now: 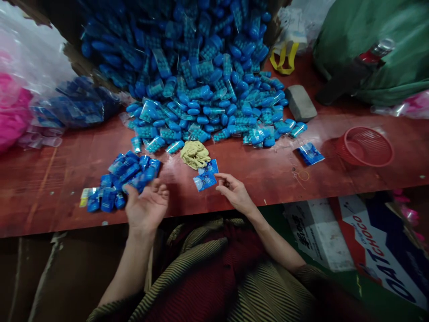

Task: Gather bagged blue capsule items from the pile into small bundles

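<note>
My left hand (146, 205) is palm up at the table's front, thumb apart and fingers loosely curled, with nothing visible in the palm. Just beyond it lies a pile of small containers in blue printed wrappers (122, 172); one blurred piece is close to the thumb, and I cannot tell whether they touch. My right hand (236, 193) has thumb and forefinger apart beside flat blue printed labels (205, 181). The forefinger tip is at a label's edge; contact is unclear. A crumpled yellowish cloth (194, 154) sits behind those labels.
A large heap of clear containers with blue caps and blue beads (201, 107) spills from a cardboard box. Rightward are a grey block (300, 103), a stack of blue labels (310, 153) and a red plastic basket (367, 147). A plastic bag of blue pieces (80, 105) is leftward.
</note>
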A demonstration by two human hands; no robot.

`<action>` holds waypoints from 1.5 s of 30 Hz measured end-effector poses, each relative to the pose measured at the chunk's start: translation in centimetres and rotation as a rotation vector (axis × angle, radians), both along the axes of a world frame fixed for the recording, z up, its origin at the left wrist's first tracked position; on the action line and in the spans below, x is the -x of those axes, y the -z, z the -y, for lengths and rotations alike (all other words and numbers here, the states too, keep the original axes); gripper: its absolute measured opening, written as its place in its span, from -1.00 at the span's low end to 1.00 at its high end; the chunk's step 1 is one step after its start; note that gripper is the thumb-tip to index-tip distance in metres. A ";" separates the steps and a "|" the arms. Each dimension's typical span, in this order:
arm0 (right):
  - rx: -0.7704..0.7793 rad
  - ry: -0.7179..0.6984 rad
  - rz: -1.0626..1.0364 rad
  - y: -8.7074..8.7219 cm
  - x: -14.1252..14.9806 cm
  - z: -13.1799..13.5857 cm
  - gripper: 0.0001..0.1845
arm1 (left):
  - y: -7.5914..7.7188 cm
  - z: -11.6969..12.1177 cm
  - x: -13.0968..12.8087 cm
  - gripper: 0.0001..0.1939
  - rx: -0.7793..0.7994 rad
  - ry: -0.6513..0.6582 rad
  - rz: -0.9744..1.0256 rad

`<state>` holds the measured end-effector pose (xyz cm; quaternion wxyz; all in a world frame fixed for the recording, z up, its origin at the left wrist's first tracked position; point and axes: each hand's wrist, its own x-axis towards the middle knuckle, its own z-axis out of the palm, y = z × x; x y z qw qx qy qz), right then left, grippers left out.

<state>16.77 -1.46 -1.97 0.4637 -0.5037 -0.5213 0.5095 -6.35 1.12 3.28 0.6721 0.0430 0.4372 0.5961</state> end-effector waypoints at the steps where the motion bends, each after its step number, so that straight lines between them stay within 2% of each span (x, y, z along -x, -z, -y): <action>1: -0.040 0.015 0.112 0.1 0.0 -0.3 -0.70 | -0.2 -0.2 0.9 -0.50 0.006 -0.068 0.000; 2: -0.083 0.014 0.238 0.1 0.0 -0.6 -0.72 | -0.3 -0.3 1.3 -0.50 0.033 -0.095 -0.012; 4: -0.156 -0.027 0.518 0.2 0.4 -1.3 -0.71 | -0.2 -0.1 0.8 -0.61 0.099 -0.036 -0.058; 7: -0.170 -0.096 0.888 0.0 1.2 -2.6 -0.63 | 0.7 0.8 -2.3 -0.80 0.116 0.242 -0.167; 11: -0.110 -0.050 1.151 0.0 1.4 -4.7 -0.66 | 3.1 0.7 -6.0 -0.71 -0.027 0.437 -0.426; 13: -0.116 -0.060 1.214 0.2 1.3 -5.5 -0.73 | 4.3 -0.3 -6.8 -0.74 -0.101 0.431 -0.633; 16: -0.159 -0.076 1.222 0.9 1.1 -5.9 -0.82 | 5.4 -2.5 -7.0 -0.75 -0.322 0.347 -0.896; 19: -0.206 -0.003 1.161 1.6 0.9 -5.5 -0.78 | 5.5 -3.9 -6.9 -0.73 -0.408 0.351 -0.987; 22: -0.282 0.070 1.031 1.9 0.5 -4.5 -0.74 | 4.9 -3.5 -7.0 -0.69 -0.301 0.268 -0.947; 25: -0.331 0.175 0.890 1.2 0.5 -3.2 -0.72 | 4.1 -1.7 -7.4 -0.55 -0.137 0.191 -0.868; 27: -0.325 0.215 0.767 0.6 0.9 -2.3 -0.73 | 3.7 -0.8 -7.6 -0.52 -0.045 0.273 -0.760; 29: -0.302 0.208 0.627 0.2 1.5 -1.7 -0.75 | 3.6 -0.3 -7.8 -0.59 0.000 0.381 -0.647; 33: -0.167 0.193 0.315 0.3 2.1 -1.7 -0.80 | 3.8 -0.6 -8.2 -0.73 0.010 0.419 -0.479; 36: 0.102 0.158 -0.023 0.7 1.9 -2.4 -0.60 | 3.9 -0.6 -8.4 -0.70 -0.018 0.438 -0.375; 39: 0.317 0.123 -0.283 0.8 1.7 -3.0 -0.63 | 3.9 -0.4 -8.6 -0.66 -0.020 0.437 -0.331; 41: 0.339 0.183 -0.377 0.6 1.8 -3.1 -0.59 | 4.0 -0.3 -8.8 -0.64 -0.011 0.411 -0.332; 45: 0.236 0.274 -0.453 0.1 2.3 -2.9 -0.39 | 4.0 -0.4 -9.1 -0.64 0.012 0.373 -0.309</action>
